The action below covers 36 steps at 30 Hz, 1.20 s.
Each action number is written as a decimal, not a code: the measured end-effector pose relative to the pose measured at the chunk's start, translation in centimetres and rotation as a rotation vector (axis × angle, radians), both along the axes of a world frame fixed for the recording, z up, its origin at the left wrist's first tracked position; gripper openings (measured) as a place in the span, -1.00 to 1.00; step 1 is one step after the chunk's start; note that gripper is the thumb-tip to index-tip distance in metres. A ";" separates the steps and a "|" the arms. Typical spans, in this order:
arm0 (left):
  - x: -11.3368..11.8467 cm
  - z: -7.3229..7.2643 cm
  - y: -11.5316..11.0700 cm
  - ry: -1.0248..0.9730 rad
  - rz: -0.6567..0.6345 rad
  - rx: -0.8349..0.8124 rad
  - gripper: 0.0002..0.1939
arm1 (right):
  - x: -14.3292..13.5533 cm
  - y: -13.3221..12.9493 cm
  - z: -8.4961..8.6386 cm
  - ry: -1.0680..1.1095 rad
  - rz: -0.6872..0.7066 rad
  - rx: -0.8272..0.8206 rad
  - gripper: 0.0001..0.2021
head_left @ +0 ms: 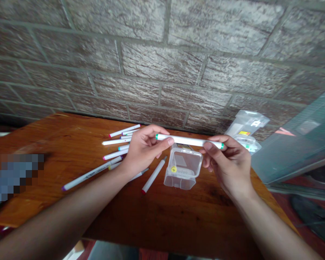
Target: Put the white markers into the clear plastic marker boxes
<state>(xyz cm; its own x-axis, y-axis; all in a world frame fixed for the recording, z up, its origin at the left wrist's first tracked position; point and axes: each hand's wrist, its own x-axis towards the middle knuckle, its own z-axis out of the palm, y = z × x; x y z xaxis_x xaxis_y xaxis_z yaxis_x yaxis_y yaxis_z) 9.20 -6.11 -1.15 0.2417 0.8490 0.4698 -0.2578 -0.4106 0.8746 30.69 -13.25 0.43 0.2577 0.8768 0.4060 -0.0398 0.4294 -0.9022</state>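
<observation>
A white marker pen [189,141] with green ends is held level above the table, gripped at both ends. My left hand [144,148] pinches its left end between thumb and fingers. The right end sits between the thumb and fingers of my right hand [231,159]. Just below the pen stands a clear plastic box [180,180] with its lid raised and a yellow round sticker on it. Beside the box lies a red-ended white marker [154,177]. Several more white markers, such as a purple-ended one [89,174], lie left of and partly behind my left hand.
The wooden table [111,216] runs up to a grey brick wall [162,65]. Another clear plastic container [246,126] stands at the back right corner. A glass panel [292,133] rises on the right, and a pixelated patch covers the left edge.
</observation>
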 end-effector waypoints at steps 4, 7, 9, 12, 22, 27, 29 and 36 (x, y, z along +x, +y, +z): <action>0.1 0.1 -0.2 -0.039 -0.040 -0.024 -0.73 | 0.0 -0.1 0.1 0.034 0.016 -0.015 -0.78; 0.0 0.1 -0.2 -0.040 -0.040 -0.033 -0.76 | 0.0 -0.1 0.1 0.035 0.023 0.001 -0.78; -0.1 0.1 -0.1 -0.035 -0.039 -0.034 -0.78 | 0.0 -0.1 0.1 0.028 0.026 0.010 -0.79; -0.2 -0.1 0.1 -0.043 -0.052 -0.022 -0.82 | 0.0 0.1 0.0 0.020 0.023 0.018 -0.79; -0.1 -0.4 0.1 -0.038 -0.032 0.004 -0.80 | 0.3 0.1 -0.2 -0.075 -0.007 0.059 -0.82; -0.1 -0.4 0.1 -0.034 -0.040 -0.002 -0.81 | 0.5 0.2 -0.5 -0.091 -0.069 0.083 -0.83; -0.2 -0.5 0.2 -0.040 -0.057 -0.011 -0.82 | 0.5 0.3 -0.6 -0.064 -0.063 0.067 -0.83; -0.3 -0.6 0.3 -0.100 -0.098 -0.045 -0.85 | 0.2 0.3 -0.2 0.060 -0.012 -0.013 -0.81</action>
<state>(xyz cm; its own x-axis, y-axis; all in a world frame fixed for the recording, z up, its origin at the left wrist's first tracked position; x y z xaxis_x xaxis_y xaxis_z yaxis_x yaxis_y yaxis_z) 8.95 -5.85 -1.75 0.2783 0.8444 0.4577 -0.3817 -0.3400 0.8595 30.91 -12.96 0.21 0.2919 0.8784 0.3784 -0.0888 0.4188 -0.9037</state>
